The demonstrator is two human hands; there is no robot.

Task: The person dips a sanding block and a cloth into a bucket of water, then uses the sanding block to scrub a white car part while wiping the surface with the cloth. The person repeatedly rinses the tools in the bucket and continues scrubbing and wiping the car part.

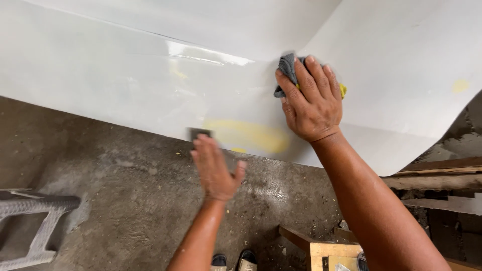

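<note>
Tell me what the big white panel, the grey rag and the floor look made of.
White panel: likely painted sheet metal or plastic; glossy glare, yellowish patches. Grey rag under the right hand: soft woven cloth, bunched folds. Floor: rough bare concrete, stained and mottled.

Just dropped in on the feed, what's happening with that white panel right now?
A person is working on a large white panel over a concrete floor. The left hand presses a small dark block against the panel's lower edge, beside a yellow patch; the hand is blurred. The right hand holds a grey and yellow cloth flat against the panel higher up. A wooden stool and a plastic stool stand nearby.
</note>
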